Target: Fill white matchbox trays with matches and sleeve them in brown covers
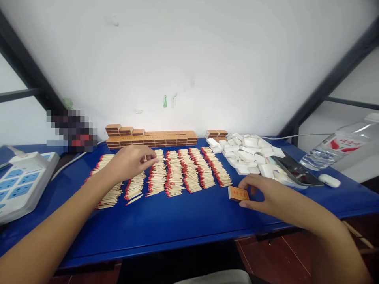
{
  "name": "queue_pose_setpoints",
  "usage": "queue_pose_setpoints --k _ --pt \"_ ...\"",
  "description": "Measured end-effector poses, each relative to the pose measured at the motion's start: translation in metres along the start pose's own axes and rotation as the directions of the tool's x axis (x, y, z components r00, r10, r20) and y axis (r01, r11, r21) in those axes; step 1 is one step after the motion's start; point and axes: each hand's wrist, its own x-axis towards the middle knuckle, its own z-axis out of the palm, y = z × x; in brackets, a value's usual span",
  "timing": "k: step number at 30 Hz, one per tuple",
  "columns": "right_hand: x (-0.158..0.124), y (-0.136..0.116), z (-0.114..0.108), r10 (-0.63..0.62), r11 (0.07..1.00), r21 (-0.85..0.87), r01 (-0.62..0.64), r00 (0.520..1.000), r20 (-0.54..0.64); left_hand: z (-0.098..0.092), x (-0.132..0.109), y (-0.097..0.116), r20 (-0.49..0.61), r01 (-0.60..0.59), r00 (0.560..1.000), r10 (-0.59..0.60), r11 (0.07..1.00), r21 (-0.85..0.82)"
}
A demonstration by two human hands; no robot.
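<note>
Rows of red-tipped matches lie across the blue table. My left hand reaches over the left rows, its fingers bent down and together onto the matches near the row tops. My right hand rests on the table at the right and grips a small orange matchbox between thumb and fingers. A stack of orange matchboxes lines the wall behind the matches. A heap of white inner trays lies to the right of the rows.
A white power strip sits at the left edge. A phone, a white mouse and a lying water bottle are at the right. Black frame bars slant up on both sides.
</note>
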Motion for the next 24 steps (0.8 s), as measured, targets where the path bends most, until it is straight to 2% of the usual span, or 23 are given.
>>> queue_pose_setpoints --k 3,7,10,14,17,20,22,24 --pt "0.007 -0.013 -0.01 -0.061 0.998 0.015 0.062 0.997 -0.052 0.004 -0.001 0.013 -0.014 -0.016 1.0 0.016 0.999 -0.043" --pt "0.037 -0.056 -0.021 -0.229 0.973 0.0 0.232 0.964 -0.135 0.014 -0.005 0.036 -0.027 -0.032 0.999 0.031 0.998 -0.061" --pt "0.074 -0.092 -0.014 -0.443 0.897 -0.065 0.438 0.885 -0.148 0.02 -0.008 0.048 -0.045 -0.04 0.998 0.037 0.998 -0.052" --pt "0.117 -0.124 0.003 -0.596 0.801 -0.039 0.597 0.79 -0.145 0.021 -0.008 0.044 -0.089 -0.065 0.994 0.058 0.995 -0.076" --pt "0.134 -0.127 0.016 -0.619 0.769 0.031 0.638 0.757 -0.207 0.019 -0.007 0.034 -0.139 -0.051 0.989 0.04 0.996 -0.076" --pt "0.137 -0.119 0.029 -0.586 0.753 0.138 0.644 0.75 -0.306 0.018 -0.005 0.027 -0.139 -0.003 0.99 -0.015 0.992 -0.126" --pt "0.136 -0.114 0.037 -0.555 0.738 0.225 0.636 0.761 -0.335 0.02 -0.005 0.026 -0.12 0.016 0.992 -0.036 0.986 -0.163" --pt "0.135 -0.11 0.044 -0.5 0.727 0.334 0.6 0.796 -0.341 0.022 -0.004 0.027 -0.116 0.017 0.992 -0.039 0.984 -0.179"
